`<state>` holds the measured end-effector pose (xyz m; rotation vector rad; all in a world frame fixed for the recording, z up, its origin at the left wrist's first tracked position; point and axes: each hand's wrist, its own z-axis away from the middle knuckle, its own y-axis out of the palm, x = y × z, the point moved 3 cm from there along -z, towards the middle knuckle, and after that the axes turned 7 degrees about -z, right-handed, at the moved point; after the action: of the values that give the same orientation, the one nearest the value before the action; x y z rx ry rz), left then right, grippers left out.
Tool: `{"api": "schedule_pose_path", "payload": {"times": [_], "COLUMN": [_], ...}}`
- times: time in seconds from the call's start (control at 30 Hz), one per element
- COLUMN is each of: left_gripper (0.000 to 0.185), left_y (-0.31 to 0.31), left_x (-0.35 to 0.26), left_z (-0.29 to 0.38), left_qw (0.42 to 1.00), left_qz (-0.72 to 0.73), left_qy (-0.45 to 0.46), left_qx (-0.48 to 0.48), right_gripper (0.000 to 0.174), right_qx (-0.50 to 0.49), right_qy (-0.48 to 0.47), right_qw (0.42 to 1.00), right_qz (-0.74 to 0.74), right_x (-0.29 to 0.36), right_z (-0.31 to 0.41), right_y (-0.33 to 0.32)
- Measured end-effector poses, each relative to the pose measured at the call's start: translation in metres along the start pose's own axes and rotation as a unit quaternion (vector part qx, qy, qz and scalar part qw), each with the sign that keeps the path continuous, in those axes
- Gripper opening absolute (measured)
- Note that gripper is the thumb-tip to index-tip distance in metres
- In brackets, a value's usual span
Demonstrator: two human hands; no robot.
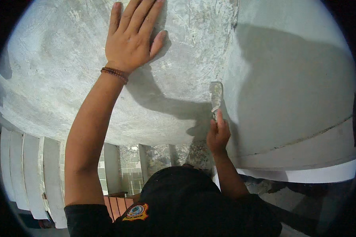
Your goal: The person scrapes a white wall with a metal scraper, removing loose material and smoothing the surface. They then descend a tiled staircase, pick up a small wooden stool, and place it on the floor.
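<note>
My left hand [132,41] lies flat against a plastered wall [178,71], its fingers a little spread and a beaded bracelet at the wrist. Lower and to the right, my right hand [219,134] grips a putty knife [216,93] by its handle. Pale material is smeared over the blade, which points up along the wall close to the inner corner. Whether the blade's edge touches the wall I cannot tell. Whitish streaks and scuffed patches cover the grey wall around both hands.
A smoother wall [290,89] meets the plastered one at the right, with a dark crack [308,137] low across it. Tiled stair steps [132,169] run along the bottom and lower left. An orange slatted object [118,206] stands beside my dark shirt.
</note>
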<state>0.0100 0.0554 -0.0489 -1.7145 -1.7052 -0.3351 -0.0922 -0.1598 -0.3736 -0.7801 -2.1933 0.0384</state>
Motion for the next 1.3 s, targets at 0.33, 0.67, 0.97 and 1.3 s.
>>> {"api": "schedule_pose_path", "payload": {"times": [0.33, 0.67, 0.97, 1.3], "left_gripper": [0.066, 0.065, 0.065, 0.064], "left_y": [0.0, 0.003, 0.003, 0.008], "left_x": [-0.002, -0.002, -0.002, -0.001], "left_z": [0.0, -0.001, 0.002, 0.004], "left_qw": [1.0, 0.999, 1.0, 0.998], "left_qz": [-0.016, -0.011, -0.015, 0.007], "left_qy": [0.002, 0.0, -0.001, -0.004], "left_qx": [-0.002, -0.03, 0.01, -0.067], "right_gripper": [0.045, 0.043, 0.044, 0.044], "right_qx": [-0.046, -0.04, -0.075, -0.046], "right_qy": [-0.019, -0.011, -0.077, -0.05], "right_qw": [0.999, 0.999, 0.994, 0.998], "right_qz": [-0.022, -0.023, -0.005, -0.007], "right_x": [-0.027, -0.019, 0.0, -0.015], "right_z": [0.012, -0.004, -0.03, -0.018], "right_y": [0.027, 0.026, 0.022, 0.029]}}
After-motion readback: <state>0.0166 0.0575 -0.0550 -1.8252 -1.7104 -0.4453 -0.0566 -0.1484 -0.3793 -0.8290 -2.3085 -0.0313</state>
